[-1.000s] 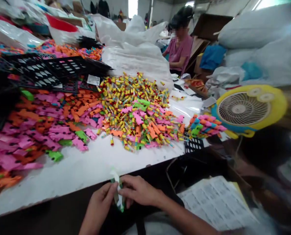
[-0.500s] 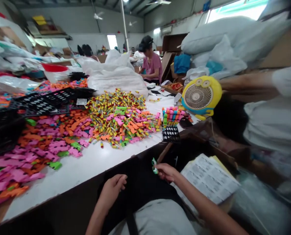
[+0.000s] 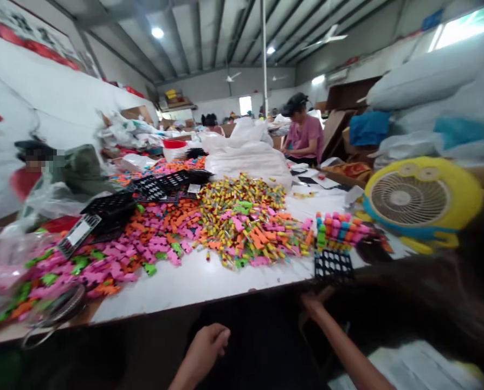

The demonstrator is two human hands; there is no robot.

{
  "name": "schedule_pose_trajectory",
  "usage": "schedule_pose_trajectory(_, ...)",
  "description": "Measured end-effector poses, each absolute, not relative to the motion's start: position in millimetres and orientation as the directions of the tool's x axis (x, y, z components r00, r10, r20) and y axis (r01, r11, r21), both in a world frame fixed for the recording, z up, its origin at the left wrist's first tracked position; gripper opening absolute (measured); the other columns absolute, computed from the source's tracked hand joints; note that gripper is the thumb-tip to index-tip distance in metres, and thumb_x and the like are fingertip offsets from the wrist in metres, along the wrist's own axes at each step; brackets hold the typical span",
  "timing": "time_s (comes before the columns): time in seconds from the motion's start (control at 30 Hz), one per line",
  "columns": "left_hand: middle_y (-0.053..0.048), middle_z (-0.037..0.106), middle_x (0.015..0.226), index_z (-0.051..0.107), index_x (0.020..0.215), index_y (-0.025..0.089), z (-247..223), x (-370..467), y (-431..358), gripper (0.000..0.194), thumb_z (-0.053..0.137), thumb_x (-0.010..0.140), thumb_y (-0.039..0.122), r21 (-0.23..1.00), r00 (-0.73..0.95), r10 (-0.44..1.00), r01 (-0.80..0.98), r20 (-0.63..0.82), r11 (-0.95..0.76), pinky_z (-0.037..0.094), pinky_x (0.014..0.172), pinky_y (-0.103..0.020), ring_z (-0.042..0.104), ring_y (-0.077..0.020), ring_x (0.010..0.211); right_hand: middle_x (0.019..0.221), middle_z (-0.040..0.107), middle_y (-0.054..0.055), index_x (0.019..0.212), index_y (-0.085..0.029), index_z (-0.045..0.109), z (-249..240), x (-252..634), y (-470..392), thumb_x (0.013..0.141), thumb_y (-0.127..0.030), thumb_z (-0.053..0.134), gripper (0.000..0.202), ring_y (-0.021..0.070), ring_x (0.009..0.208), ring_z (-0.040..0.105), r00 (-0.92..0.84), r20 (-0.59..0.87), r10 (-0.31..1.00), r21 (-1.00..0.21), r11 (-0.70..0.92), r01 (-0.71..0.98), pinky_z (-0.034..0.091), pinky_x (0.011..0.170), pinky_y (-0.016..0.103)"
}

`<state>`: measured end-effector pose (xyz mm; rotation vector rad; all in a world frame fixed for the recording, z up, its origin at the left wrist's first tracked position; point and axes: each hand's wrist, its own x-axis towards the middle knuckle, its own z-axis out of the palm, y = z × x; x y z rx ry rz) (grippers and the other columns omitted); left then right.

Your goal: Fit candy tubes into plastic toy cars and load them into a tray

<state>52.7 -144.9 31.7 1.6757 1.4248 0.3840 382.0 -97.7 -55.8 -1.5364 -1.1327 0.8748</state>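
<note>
Below the table's front edge, my left hand [image 3: 209,345] hangs over my dark lap with its fingers curled in, and nothing shows in it. My right hand [image 3: 313,304] is by the underside of the table edge, just under a black slotted rack [image 3: 334,265]. Its fingers are dim and blurred, and whether it holds anything is hidden. Pink, orange, green and blue plastic pieces [image 3: 339,230] stand in rows at that rack. To the left lies a heap of small yellow-and-red capped pieces [image 3: 242,200], mixed with some orange and pink ones.
Pink and orange plastic pieces [image 3: 123,252] cover the left of the white table [image 3: 185,287]. Black racks [image 3: 156,187] lie on them. A yellow fan [image 3: 412,195] stands at right, above printed sheets [image 3: 416,368]. Another person [image 3: 307,132] sits beyond white bags [image 3: 245,162].
My right hand has moved forward to the table edge; the small green-and-white item it held no longer shows. The view has tilted up and turned left. My left hand stays curled.
</note>
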Motion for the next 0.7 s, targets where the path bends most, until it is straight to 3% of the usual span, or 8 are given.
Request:
schedule_pose_trajectory(0.07,-0.004,0.061,0.067,0.064,0.077,0.016,37,52,-139,0.039,0.044,0.085,0.049,0.779,0.248,0.938,0.626,-0.244,0.037,0.043,0.059,-0.029,0.057,-0.0179,0.061,0.091,0.069,0.005,0.091,-0.014,0.065,-69,367,-101,0.089,-0.031,0.059,0.018,0.0144,0.081,0.066,0.234,-0.113,0.966,-0.931,-0.185,0.316,0.057,0.078,0.033)
schedule_pose_trajectory(0.13,-0.006,0.067,0.079,0.067,0.087,0.017,46,48,-128,0.036,0.045,0.086,0.046,0.79,0.205,0.969,0.613,-0.139,-0.016,0.048,0.068,-0.032,0.061,-0.0196,0.07,0.09,0.072,0.008,0.085,-0.013,0.068,-80,350,-109,0.082,-0.023,0.06,0.012,0.0212,0.087,0.069,0.194,-0.179,0.965,-0.897,-0.241,0.371,0.056,0.086,0.04)
schedule_pose_trajectory(0.23,-0.008,0.068,0.097,0.068,0.099,0.021,58,30,-100,0.035,0.047,0.085,0.045,0.733,0.104,0.99,0.666,0.092,-0.138,0.051,0.081,-0.036,0.063,-0.0217,0.087,0.11,0.071,0.015,0.1,-0.013,0.07,-86,325,-125,0.079,-0.021,0.053,0.029,0.0277,0.109,0.065,0.156,-0.178,0.972,-0.87,-0.23,0.437,0.049,0.103,0.042)
schedule_pose_trajectory(0.33,-0.013,0.064,0.102,0.065,0.104,0.015,64,2,-59,0.04,0.045,0.082,0.043,0.662,-0.062,0.975,0.743,0.214,-0.098,0.053,0.078,-0.039,0.063,-0.0244,0.089,0.126,0.063,0.018,0.117,-0.013,0.066,-73,310,-139,0.081,-0.026,0.049,0.042,0.0321,0.12,0.059,0.129,-0.101,0.986,-0.759,-0.161,0.631,0.046,0.105,0.047)
schedule_pose_trajectory(0.43,-0.018,0.06,0.103,0.061,0.109,0.008,63,-26,-15,0.042,0.044,0.082,0.036,0.636,-0.217,0.948,0.772,0.235,0.019,0.051,0.086,-0.045,0.06,-0.0283,0.094,0.126,0.063,0.014,0.116,-0.02,0.067,-39,304,-148,0.085,-0.032,0.047,0.039,0.0328,0.117,0.06,0.003,-0.081,0.997,-0.647,-0.055,0.76,0.047,0.103,0.049)
schedule_pose_trajectory(0.57,-0.023,0.055,0.116,0.051,0.12,0.004,59,-43,34,0.047,0.046,0.086,0.035,0.612,-0.389,0.895,0.769,0.22,0.184,0.042,0.099,-0.05,0.054,-0.0327,0.109,0.109,0.07,0.007,0.108,-0.027,0.068,24,284,-141,0.093,-0.037,0.042,0.032,0.0224,0.101,0.068,-0.213,-0.083,0.974,-0.736,0.084,0.671,0.056,0.09,0.035)
schedule_pose_trajectory(0.7,-0.027,0.053,0.117,0.048,0.12,0.001,56,-43,58,0.054,0.058,0.083,0.039,0.614,-0.484,0.86,0.731,0.16,0.298,0.041,0.097,-0.051,0.05,-0.0381,0.114,0.108,0.07,0.008,0.112,-0.024,0.064,59,235,-96,0.094,-0.025,0.043,0.028,0.0193,0.101,0.067,-0.279,0.112,0.954,-0.751,0.265,0.605,0.055,0.09,0.032)
